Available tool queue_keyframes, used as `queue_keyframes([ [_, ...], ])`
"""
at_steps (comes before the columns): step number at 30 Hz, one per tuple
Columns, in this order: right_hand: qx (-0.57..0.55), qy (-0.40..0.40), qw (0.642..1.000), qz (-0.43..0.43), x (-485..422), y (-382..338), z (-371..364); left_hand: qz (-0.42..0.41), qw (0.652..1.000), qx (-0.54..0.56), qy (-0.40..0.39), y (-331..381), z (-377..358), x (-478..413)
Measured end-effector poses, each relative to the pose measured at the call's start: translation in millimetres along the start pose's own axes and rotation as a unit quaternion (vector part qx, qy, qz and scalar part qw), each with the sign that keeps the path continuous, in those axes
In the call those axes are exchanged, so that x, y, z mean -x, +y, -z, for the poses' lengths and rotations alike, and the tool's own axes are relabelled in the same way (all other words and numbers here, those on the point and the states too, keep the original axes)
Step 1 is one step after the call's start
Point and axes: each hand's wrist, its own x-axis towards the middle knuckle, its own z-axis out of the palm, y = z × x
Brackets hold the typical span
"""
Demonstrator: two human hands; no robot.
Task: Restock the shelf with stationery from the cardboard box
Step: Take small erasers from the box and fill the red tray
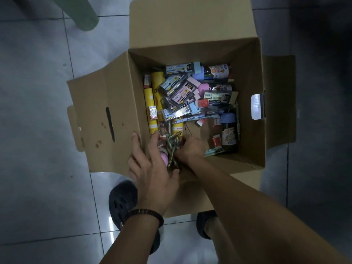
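Note:
An open cardboard box [247, 88] stands on the tiled floor, holding several packs of stationery [182, 92], yellow tubes [150, 103] and small bottles [228, 130]. Both my hands reach into its near left corner. My left hand [150, 168] spreads over a bundle of greenish pens [172, 145] and a pink item [164, 158], thumb curled under the bundle. My right hand [190, 147] is curled around the same pens from the right. What lies beneath the hands is hidden.
The box flaps [99, 115] fold outward on all sides. My two dark shoes [122, 199] stand just before the box on grey-white tiles. A green furniture leg [87, 14] stands at the top left. The shelf is out of view.

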Motion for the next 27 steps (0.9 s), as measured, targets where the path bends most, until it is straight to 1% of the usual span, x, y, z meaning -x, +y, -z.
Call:
queue_keyframes([
  [3,-0.001,0.007,1.000,-0.008,-2,0,-3,-0.002,1.000,0.000,0.004,-1,2,-1],
  [4,0.003,0.000,1.000,-0.011,-3,-1,-4,-0.004,1.000,-0.001,0.004,-2,2,-1],
  [7,-0.036,-0.036,0.998,-0.021,-5,-3,-9,-0.008,1.000,-0.004,0.004,-5,4,-2],
  [10,-0.057,-0.054,0.997,-0.029,-5,-5,-10,-0.003,1.000,0.002,0.004,-6,5,-4],
  [12,-0.087,-0.056,0.994,-0.034,-6,-4,-10,0.001,1.000,0.007,0.004,-7,5,-4],
  [15,-0.163,-0.032,0.984,-0.059,-3,-2,-14,-0.002,1.000,0.022,0.005,-8,6,-3],
  [17,-0.240,-0.041,0.966,-0.091,-1,-6,-16,-0.006,1.000,0.030,0.006,-9,6,-4],
  [20,-0.357,-0.077,0.921,-0.139,-10,-6,-25,-0.013,0.999,0.034,0.007,-11,6,-6],
  [22,-0.410,-0.081,0.897,-0.143,-10,-7,-25,-0.014,0.999,0.037,0.006,-13,6,-7],
  [24,-0.455,-0.090,0.873,-0.148,-3,-13,-21,-0.013,0.999,0.045,0.003,-14,6,-6],
  [27,-0.478,-0.125,0.853,-0.169,-7,-17,-18,-0.004,0.999,0.049,-0.002,-10,7,-5],
])
